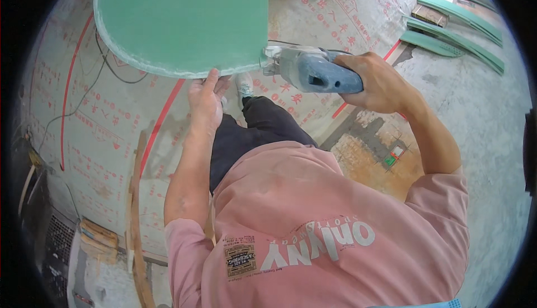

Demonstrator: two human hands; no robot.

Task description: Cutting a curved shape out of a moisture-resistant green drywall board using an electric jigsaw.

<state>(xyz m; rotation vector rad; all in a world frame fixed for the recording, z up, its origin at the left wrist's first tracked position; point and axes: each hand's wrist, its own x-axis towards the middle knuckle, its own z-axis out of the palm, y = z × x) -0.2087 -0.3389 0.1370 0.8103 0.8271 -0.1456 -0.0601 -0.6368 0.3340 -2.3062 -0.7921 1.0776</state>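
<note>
A green board (184, 20) with a rounded, pale-dusted cut edge fills the upper middle. My left hand (207, 98) grips the lower curved edge, thumb on top and fingers partly hidden beneath. My right hand (377, 81) is closed round the handle of a grey-blue power saw (310, 70), which looks like a jigsaw. The saw's front sits at the right end of the curve, against the board's edge; its blade is too small to make out.
Printed protective sheeting (100, 157) with red lines covers the floor. Several curved green offcuts (458, 20) lie at upper right. A long wooden plank (140, 213) and short boards (98, 238) lie at lower left. A dark cable (123, 81) runs behind the board.
</note>
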